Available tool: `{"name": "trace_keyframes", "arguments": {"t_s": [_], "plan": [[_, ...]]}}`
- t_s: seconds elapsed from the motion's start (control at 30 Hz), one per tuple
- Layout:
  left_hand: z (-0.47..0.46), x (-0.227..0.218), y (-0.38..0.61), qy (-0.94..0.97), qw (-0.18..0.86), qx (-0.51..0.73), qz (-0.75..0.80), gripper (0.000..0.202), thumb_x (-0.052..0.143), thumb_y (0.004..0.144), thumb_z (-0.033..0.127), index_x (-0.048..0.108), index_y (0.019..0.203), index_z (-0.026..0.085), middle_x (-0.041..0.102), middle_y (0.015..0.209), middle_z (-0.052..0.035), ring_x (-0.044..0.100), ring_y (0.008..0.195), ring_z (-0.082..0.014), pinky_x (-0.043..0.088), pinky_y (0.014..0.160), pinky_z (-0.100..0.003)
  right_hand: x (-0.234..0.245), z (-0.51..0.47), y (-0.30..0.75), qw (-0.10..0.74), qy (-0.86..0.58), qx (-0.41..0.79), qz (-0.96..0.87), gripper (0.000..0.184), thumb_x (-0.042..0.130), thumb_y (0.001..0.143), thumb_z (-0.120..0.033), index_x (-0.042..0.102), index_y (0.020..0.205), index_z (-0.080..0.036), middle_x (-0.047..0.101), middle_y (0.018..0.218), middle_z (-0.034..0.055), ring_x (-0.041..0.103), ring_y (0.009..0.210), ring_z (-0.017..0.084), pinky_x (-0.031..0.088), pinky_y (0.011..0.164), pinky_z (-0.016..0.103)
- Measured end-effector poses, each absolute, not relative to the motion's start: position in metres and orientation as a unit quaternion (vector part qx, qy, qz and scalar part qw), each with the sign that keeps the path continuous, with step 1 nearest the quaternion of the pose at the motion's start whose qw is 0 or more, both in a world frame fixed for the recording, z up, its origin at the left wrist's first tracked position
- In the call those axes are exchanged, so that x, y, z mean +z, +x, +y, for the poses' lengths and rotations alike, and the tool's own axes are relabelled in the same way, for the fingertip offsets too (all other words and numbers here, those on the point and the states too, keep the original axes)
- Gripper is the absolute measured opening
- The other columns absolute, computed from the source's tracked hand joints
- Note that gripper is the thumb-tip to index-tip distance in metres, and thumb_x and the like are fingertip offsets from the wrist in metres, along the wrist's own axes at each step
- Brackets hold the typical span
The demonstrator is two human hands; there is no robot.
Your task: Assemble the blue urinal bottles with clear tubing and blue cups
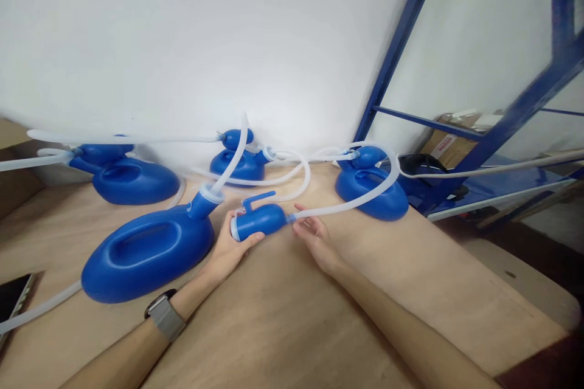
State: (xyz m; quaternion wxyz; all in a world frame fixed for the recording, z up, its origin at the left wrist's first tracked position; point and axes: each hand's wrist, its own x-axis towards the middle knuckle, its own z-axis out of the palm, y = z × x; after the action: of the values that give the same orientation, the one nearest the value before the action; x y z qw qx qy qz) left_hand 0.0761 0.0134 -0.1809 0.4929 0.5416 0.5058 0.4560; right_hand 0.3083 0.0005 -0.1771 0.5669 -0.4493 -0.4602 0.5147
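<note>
Gripping the blue handled cup (262, 220) by its left end, the left hand (235, 245) holds it at mid-table. The right hand (318, 244) is at the white hose (349, 207), right of the cup; pinching cannot be confirmed. A blue bottle (146, 276) lies near left.

On the bench (283, 310), a front bottle (146, 255) lies left of the canister (262, 223), which sits between the left hand (230, 244) and right hand (317, 240). Behind them, near the wall (205, 42), are a back-left bottle (141, 185), a back-middle bottle (235, 169) and a back-right bottle (374, 199). A rack (400, 27) stands to the right.
</note>
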Motion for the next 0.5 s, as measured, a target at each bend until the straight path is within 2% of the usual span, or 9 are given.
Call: {"name": "trace_keyframes", "arguments": {"t_s": [0.13,0.23,0.3,0.4,0.5], "plan": [[0.011,-0.179,0.077,0.538,0.477,0.468,0.514,0.07,0.084,0.072,0.053,0.044,0.122,0.027,0.058,0.084,0.0051,0.052,0.057,-0.0108,0.047,0.054,-0.024,-0.179,0.001,0.309,0.568,-0.416,0.553,-0.445,0.036,0.083,0.078,-0.045,0.075,0.107,-0.026,0.07,0.093,0.002,0.063,0.087,0.019,0.05,0.088,0.035],[0.005,-0.166,0.079,0.567,0.402,0.493,0.524,0.065,0.087,0.069,0.05,0.05,0.117,0.025,0.062,0.104,-0.0012,0.063,0.085,-0.0182,0.054,0.077,-0.03,-0.179,0.005,0.314,0.575,-0.384,0.606,-0.393,0.043,0.081,0.078,-0.054,0.075,0.109,-0.025,0.072,0.098,0.0037,0.066,0.094,0.021,0.049,0.086,0.035],[-0.002,-0.148,0.08,0.589,0.353,0.503,0.525,0.064,0.09,0.065,0.048,0.054,0.113,0.024,0.063,0.112,-0.0038,0.064,0.101,-0.024,0.053,0.09,-0.035,-0.177,0.01,0.322,0.593,-0.369,0.626,-0.348,0.043,0.078,0.078,-0.059,0.074,0.106,-0.027,0.073,0.097,0.0035,0.066,0.098,0.023,0.049,0.086,0.035],[-0.01,-0.107,0.074,0.605,0.29,0.523,0.526,0.065,0.092,0.061,0.051,0.058,0.109,0.024,0.063,0.11,-0.004,0.064,0.103,-0.0281,0.056,0.088,-0.038,-0.174,0.02,0.34,0.635,-0.35,0.622,-0.297,0.036,0.078,0.076,-0.06,0.071,0.093,-0.029,0.071,0.096,0.0023,0.066,0.099,0.024,0.05,0.085,0.036],[-0.012,-0.061,0.05,0.612,0.17,0.569,0.522,0.066,0.091,0.059,0.057,0.061,0.109,0.024,0.064,0.109,-0.0019,0.065,0.103,-0.0266,0.057,0.089,-0.04,-0.169,0.027,0.358,0.656,-0.336,0.613,-0.286,0.037,0.08,0.072,-0.061,0.069,0.089,-0.03,0.07,0.099,0.0021,0.065,0.096,0.024,0.051,0.083,0.036]]}}
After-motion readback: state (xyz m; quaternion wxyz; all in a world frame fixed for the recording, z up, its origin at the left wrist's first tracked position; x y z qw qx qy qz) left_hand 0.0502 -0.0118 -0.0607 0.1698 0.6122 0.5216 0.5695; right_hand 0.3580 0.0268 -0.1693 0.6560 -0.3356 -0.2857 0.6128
